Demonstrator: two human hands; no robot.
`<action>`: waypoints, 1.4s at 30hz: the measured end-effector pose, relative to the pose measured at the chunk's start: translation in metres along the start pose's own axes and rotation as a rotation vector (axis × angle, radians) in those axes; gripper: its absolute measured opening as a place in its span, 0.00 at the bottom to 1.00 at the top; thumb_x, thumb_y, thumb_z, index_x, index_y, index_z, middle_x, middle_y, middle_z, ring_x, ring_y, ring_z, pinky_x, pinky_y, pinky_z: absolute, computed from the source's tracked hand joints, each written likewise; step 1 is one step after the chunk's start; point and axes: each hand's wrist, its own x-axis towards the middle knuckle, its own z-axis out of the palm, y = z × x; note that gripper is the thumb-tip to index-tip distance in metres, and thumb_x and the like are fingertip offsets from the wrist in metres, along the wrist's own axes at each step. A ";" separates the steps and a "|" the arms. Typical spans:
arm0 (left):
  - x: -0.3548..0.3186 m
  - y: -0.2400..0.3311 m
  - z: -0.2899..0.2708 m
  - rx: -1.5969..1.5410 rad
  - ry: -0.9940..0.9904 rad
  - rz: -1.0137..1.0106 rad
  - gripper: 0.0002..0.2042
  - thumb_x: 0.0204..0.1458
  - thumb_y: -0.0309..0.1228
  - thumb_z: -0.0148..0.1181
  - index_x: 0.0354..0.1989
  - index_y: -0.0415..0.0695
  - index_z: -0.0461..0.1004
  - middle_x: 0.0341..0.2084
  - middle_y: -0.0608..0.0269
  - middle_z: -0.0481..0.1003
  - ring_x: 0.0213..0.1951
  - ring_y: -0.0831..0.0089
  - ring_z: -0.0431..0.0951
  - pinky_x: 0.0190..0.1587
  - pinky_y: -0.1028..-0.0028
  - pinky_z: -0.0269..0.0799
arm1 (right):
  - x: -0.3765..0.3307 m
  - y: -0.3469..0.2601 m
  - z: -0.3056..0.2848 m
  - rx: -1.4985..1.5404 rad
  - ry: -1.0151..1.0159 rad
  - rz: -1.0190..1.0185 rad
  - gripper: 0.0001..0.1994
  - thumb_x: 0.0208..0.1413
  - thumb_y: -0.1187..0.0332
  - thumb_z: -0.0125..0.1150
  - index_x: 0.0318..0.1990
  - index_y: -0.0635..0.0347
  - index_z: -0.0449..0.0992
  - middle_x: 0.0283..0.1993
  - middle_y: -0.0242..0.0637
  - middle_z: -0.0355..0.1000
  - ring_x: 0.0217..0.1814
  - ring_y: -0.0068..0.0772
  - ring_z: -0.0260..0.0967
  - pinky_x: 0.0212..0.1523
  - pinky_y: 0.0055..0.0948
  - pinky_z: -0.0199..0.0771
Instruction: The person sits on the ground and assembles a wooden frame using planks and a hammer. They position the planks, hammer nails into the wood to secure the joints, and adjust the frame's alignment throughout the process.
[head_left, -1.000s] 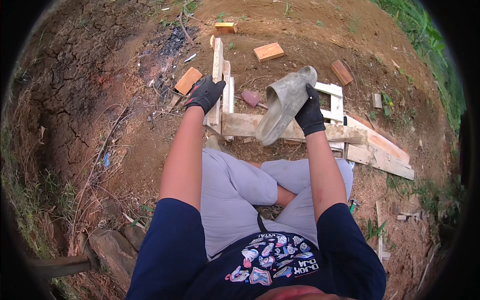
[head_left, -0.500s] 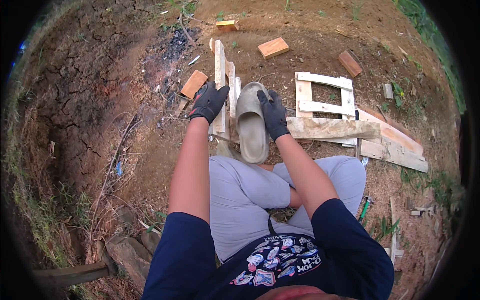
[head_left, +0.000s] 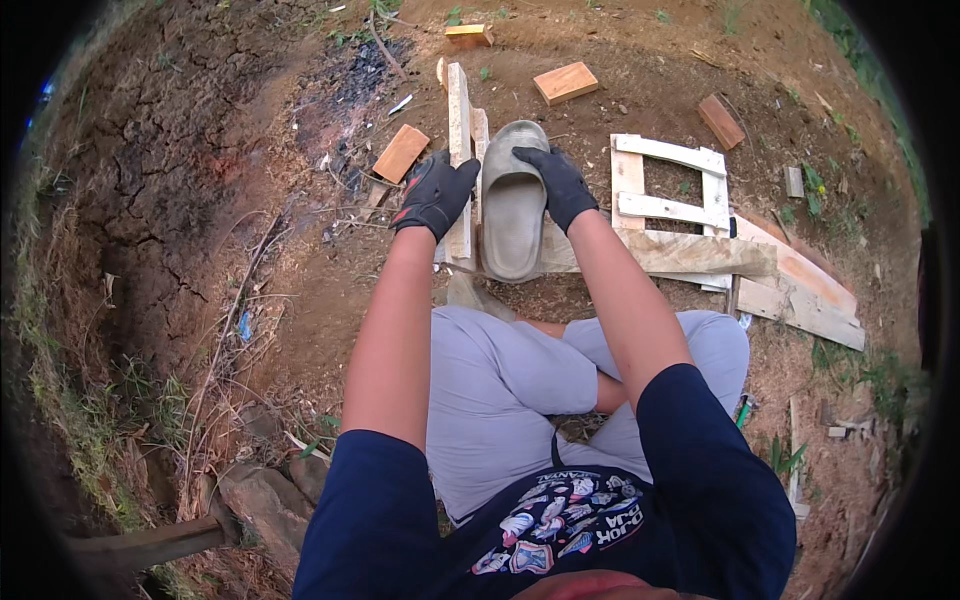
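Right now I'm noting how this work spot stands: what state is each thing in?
Left hand: gloved, gripping the pale board
Right hand: gloved, gripping the sandal
Pale board: held
Sandal: held, footbed and strap showing
White slatted frame: assembled, unheld
Orange wood blocks: loose, scattered
Legs: crossed

Left hand [head_left: 436, 195]: finger ends not visible; hand covers part of 1 upright plank [head_left: 458, 110]. Right hand [head_left: 562, 185]: cannot tell how many fingers lie under the slide [head_left: 513, 235]; its sole faces away, unseen. Long board [head_left: 700, 252]: left part hidden behind slide and right forearm [head_left: 632, 300]. Grey shape [head_left: 478, 298] by the trousers [head_left: 500, 380]: partly covered, kind unclear. Green item [head_left: 743, 410], blue scrap [head_left: 245, 325]: too small to identify. Shirt [head_left: 560, 550]: cut by lower edge. Log [head_left: 150, 541]: left end lost in dark rim.
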 end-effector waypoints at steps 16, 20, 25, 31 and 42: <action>-0.004 -0.004 -0.006 0.057 0.017 -0.045 0.31 0.61 0.54 0.59 0.63 0.40 0.77 0.54 0.41 0.81 0.58 0.46 0.80 0.62 0.53 0.72 | 0.029 -0.011 0.031 -0.172 0.016 0.049 0.46 0.51 0.39 0.75 0.67 0.70 0.74 0.65 0.55 0.76 0.62 0.47 0.78 0.59 0.42 0.81; -0.005 0.012 -0.009 0.013 -0.031 -0.002 0.31 0.61 0.54 0.59 0.63 0.41 0.78 0.53 0.41 0.81 0.57 0.46 0.81 0.62 0.54 0.73 | 0.055 0.009 0.015 -0.202 0.092 0.016 0.47 0.50 0.36 0.74 0.66 0.70 0.75 0.65 0.56 0.76 0.64 0.49 0.78 0.62 0.42 0.79; -0.011 0.010 -0.013 0.013 -0.031 -0.043 0.31 0.61 0.54 0.60 0.61 0.41 0.79 0.51 0.42 0.82 0.56 0.47 0.82 0.61 0.55 0.73 | 0.040 0.009 0.027 -0.358 0.164 0.013 0.49 0.49 0.34 0.73 0.66 0.70 0.75 0.66 0.58 0.75 0.65 0.51 0.77 0.64 0.43 0.77; -0.010 0.007 -0.009 0.014 0.016 -0.019 0.30 0.61 0.55 0.60 0.59 0.40 0.79 0.48 0.42 0.83 0.53 0.47 0.83 0.59 0.55 0.74 | 0.046 0.006 0.030 -0.316 0.118 0.006 0.49 0.50 0.36 0.74 0.68 0.69 0.73 0.68 0.58 0.73 0.67 0.51 0.76 0.66 0.43 0.76; -0.009 0.008 -0.010 0.028 -0.006 -0.035 0.30 0.61 0.54 0.60 0.60 0.41 0.79 0.51 0.42 0.82 0.55 0.47 0.82 0.59 0.54 0.74 | 0.052 0.013 0.030 -0.411 0.158 0.028 0.51 0.51 0.33 0.70 0.70 0.69 0.70 0.72 0.57 0.69 0.71 0.52 0.72 0.69 0.43 0.72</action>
